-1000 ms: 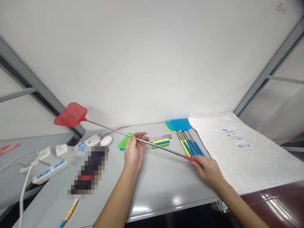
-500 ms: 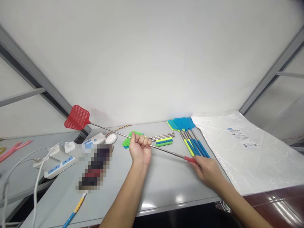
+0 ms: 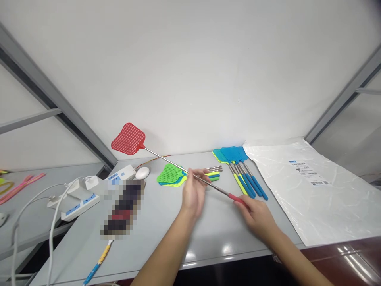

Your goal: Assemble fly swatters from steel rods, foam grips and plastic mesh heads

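Observation:
A fly swatter with a perforated red head (image 3: pixel 129 139), a thin metal rod and a red handle (image 3: pixel 237 200) is held slantwise above the table. Its head is raised at the left in front of the wall. My left hand (image 3: pixel 194 194) is around the middle of the rod, palm turned up and fingers loosely curled. The red handle is gripped in my right hand (image 3: pixel 258 214). Behind my left hand lie green, blue and yellow swatters (image 3: pixel 170 174), their rods and handles partly hidden by that hand.
Several swatters with blue and yellow handles (image 3: pixel 248 182) lie together at right, beside a large white plastic mailer (image 3: pixel 279 174). On the left are power strips (image 3: pixel 80 204) with cables, a white round object (image 3: pixel 142 172) and a blurred-out item (image 3: pixel 123 208) with a cord.
The red swatter's head has come right, nearer my right hand, and the rod looks shorter. My left hand has moved right, its grip looser. My right hand still holds the handle.

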Demonstrator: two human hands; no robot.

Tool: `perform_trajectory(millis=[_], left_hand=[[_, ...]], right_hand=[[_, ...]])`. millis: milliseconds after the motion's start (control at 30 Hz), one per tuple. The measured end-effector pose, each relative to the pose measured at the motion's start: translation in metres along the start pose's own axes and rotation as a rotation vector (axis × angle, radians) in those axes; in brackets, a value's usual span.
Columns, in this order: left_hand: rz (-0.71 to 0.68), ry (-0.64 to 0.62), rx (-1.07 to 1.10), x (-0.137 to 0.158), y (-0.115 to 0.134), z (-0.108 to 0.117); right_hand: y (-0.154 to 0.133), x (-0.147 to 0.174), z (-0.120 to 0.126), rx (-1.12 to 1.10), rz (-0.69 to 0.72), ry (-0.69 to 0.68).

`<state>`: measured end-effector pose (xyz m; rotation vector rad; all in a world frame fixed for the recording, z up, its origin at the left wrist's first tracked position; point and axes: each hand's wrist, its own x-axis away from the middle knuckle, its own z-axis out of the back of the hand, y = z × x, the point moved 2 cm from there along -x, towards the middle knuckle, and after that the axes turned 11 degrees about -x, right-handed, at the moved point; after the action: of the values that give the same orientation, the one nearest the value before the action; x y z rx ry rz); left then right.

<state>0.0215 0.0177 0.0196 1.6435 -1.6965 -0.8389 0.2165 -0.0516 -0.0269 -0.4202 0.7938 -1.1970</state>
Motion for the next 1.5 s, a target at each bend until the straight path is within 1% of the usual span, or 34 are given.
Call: perform_trajectory(millis=[67,100,167,233,300,367,400,500,567,633,733,800,833,933,967,1033,1100,1200,1267,1333,1400,1467,1500], left_hand=[[-0.128,0.058,0.027,-0.009,0.02,0.014],[-0.184,0.109,0.034,-0.014,0.03,0.022],[-0.228,0.202,0.059,-0.022,0.047,0.038],[-0.264,0.258,0.051,-0.026,0.056,0.048],[-0.285,0.26,-0.012,-0.025,0.053,0.047],[-0.267,0.2,-0.127,-0.02,0.039,0.036],[-0.247,0.151,-0.187,-0.015,0.029,0.028],[-0.147,-0.08,-0.392,0.003,-0.003,0.001],[-0.079,-0.207,-0.527,0.013,-0.018,-0.011],[-0.02,-0.286,-0.598,0.02,-0.024,-0.016],[0.033,-0.338,-0.609,0.021,-0.02,-0.013],[0.024,-0.318,-0.521,0.017,-0.011,-0.009],[0.005,-0.281,-0.441,0.013,-0.005,-0.006],[-0.077,-0.08,-0.165,0.0,0.015,0.008],[-0.1,-0.012,-0.093,-0.004,0.021,0.013],[-0.128,0.087,0.023,-0.012,0.031,0.025],[-0.136,0.146,0.091,-0.018,0.038,0.035],[-0.156,0.205,0.088,-0.023,0.04,0.042],[-0.181,0.217,0.044,-0.021,0.036,0.04],[-0.212,0.192,-0.048,-0.017,0.028,0.033],[-0.225,0.125,-0.187,-0.01,0.017,0.021],[-0.19,0.031,-0.302,-0.004,0.003,0.009],[-0.186,0.008,-0.337,-0.001,-0.002,0.005]], right_hand=[[0.002,0.002,0.002,-0.032,-0.027,-0.007],[0.002,0.002,0.003,-0.041,-0.03,-0.014],[0.001,0.003,0.001,-0.046,-0.023,-0.032],[-0.001,0.003,-0.001,-0.034,-0.004,-0.043],[-0.002,0.003,-0.003,-0.014,0.014,-0.038],[-0.003,0.003,-0.005,0.004,0.025,-0.012],[-0.003,0.003,-0.006,0.007,0.029,0.007],[-0.003,0.003,-0.005,-0.004,0.035,0.056],[-0.002,0.002,-0.004,-0.022,0.027,0.077],[-0.002,0.002,-0.002,-0.036,0.016,0.089],[-0.004,0.001,0.0,-0.07,0.001,0.073],[-0.006,0.001,0.0,-0.098,-0.011,0.048],[-0.007,0.002,0.0,-0.107,-0.016,0.036],[-0.007,0.003,0.001,-0.128,-0.031,0.01],[-0.007,0.003,0.002,-0.137,-0.037,0.009],[-0.006,0.003,0.003,-0.15,-0.051,0.008],[-0.005,0.004,0.002,-0.143,-0.056,-0.002],[-0.005,0.004,-0.002,-0.09,-0.05,-0.056],[-0.007,0.004,-0.005,-0.047,-0.044,-0.081],[-0.009,0.003,-0.007,-0.031,-0.039,-0.078],[-0.011,0.002,-0.008,-0.055,-0.04,-0.051],[-0.012,0.001,-0.009,-0.092,-0.048,-0.014],[-0.012,0.001,-0.009,-0.107,-0.056,0.002]])
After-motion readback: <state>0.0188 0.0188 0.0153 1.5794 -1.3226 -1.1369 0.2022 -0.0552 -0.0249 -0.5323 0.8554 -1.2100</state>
